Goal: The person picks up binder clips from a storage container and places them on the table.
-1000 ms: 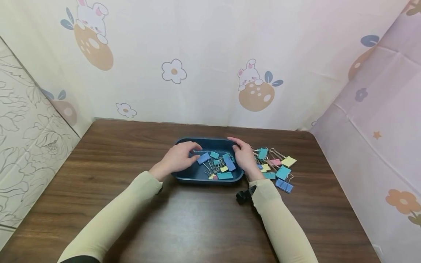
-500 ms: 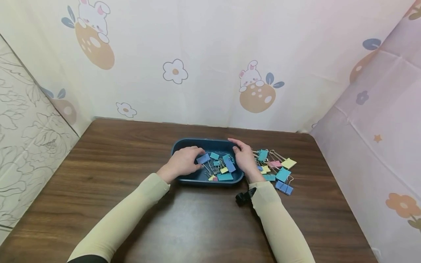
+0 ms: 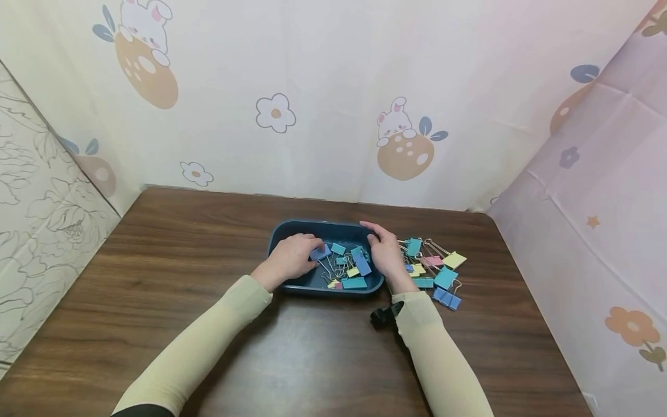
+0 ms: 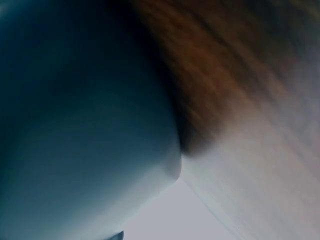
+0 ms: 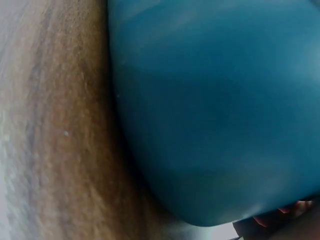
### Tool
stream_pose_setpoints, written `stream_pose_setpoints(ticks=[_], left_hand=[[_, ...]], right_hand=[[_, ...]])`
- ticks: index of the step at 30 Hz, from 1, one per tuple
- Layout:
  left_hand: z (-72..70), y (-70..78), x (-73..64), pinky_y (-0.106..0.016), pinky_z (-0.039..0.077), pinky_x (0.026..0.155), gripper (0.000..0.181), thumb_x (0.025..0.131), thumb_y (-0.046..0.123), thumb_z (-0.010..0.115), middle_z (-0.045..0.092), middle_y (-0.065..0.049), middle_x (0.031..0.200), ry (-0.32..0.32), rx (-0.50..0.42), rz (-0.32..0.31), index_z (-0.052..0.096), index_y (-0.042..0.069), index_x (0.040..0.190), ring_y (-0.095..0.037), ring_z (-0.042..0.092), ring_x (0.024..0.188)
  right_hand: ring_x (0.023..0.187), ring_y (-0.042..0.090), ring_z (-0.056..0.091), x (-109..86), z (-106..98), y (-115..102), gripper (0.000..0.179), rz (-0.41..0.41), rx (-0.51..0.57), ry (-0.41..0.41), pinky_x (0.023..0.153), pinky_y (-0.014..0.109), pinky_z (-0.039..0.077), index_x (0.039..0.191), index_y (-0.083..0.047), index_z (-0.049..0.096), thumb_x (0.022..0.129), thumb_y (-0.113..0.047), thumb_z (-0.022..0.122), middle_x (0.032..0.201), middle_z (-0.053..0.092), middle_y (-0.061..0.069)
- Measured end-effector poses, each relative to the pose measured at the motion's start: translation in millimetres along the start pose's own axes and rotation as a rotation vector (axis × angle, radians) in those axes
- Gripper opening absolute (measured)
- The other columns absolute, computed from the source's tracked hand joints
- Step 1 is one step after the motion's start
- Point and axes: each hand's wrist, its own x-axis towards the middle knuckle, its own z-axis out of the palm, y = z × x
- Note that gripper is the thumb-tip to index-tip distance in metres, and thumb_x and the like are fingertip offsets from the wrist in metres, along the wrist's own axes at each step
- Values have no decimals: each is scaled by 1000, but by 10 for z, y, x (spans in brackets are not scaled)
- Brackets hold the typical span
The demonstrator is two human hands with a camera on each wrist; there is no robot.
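A dark blue tray [image 3: 292, 288] on the table holds several binder clips in blue, teal, yellow and pink. My left hand [image 3: 290, 259] reaches over its left side, thumb and fingers pinching a blue binder clip [image 3: 320, 252] at the left of the heap. At the right end, my right hand [image 3: 385, 255] grips the tray's rim, thumb inside and fingers along the outside. Both wrist views are filled mostly by the tray's outer wall, blurred and close: the blue wall [image 4: 90, 130] on the left, the blue wall [image 5: 210, 110] on the right.
Right of the tray, beside my right hand, lies a loose pile of binder clips [image 3: 444, 278] on the brown wooden table [image 3: 323, 347]. A patterned curtain [image 3: 323, 156] hangs behind the table's far edge, with more panels at both sides.
My left hand has moved right and further into the tray, its fingers closing on the blue binder clip. The right hand keeps its place on the tray's right end.
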Motion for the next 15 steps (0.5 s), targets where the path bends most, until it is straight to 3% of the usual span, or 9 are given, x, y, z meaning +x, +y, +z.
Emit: stream_pose_setpoints(ticks=[15], left_hand=[[-84,17,-72,-36,53,88,23,87,18,77,68,-1,110,76,-65,-19,72,16,109,-17,59,93]], right_hand=[[140,27,38,-8,-15,1,38,18,13,-2,112,55,30,140,-30,58,108,-16,42,151,46,2]])
